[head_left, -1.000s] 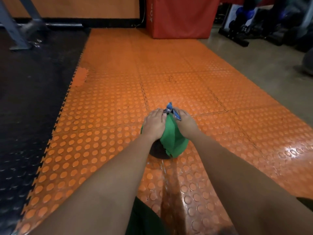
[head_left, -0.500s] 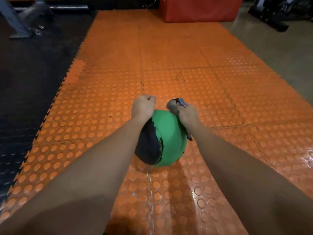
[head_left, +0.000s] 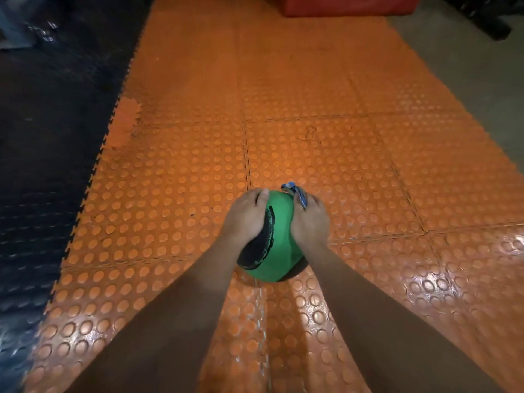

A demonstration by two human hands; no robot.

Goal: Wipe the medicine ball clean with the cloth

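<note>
- The black mat (head_left: 42,165) lies well to the left of the medicine ball, its toothed edge locked into the orange studded flooring (head_left: 175,194) that the ball rests on.
- The left hand (head_left: 246,215) lies on the ball's upper left side, fingers close together and curled over the top, palm flat against the surface; it holds nothing and seems to be bracing the ball.
- The medicine ball (head_left: 279,245) sits on the orange flooring between the two forearms, green with a black panel showing on the side under the left hand.
- The cloth (head_left: 296,192), bluish and bunched, peeks out at the ball's top right, just above the right hand's knuckles; most of it is hidden.
- The right hand (head_left: 309,222) is pressed onto the ball's upper right side, its fingers closed over the cloth so that the cloth sits between hand and ball.
- A red pad (head_left: 340,5) stands far beyond the ball at the top edge, and bare grey floor (head_left: 467,80) runs to the right of the orange flooring.
- Judging from this, the wiping stroke is under way on the far upper right of the ball.
- The next move likely calls for dragging the cloth down the green face while the left hand stops the ball rolling, then turning it to reach the underside.
</note>
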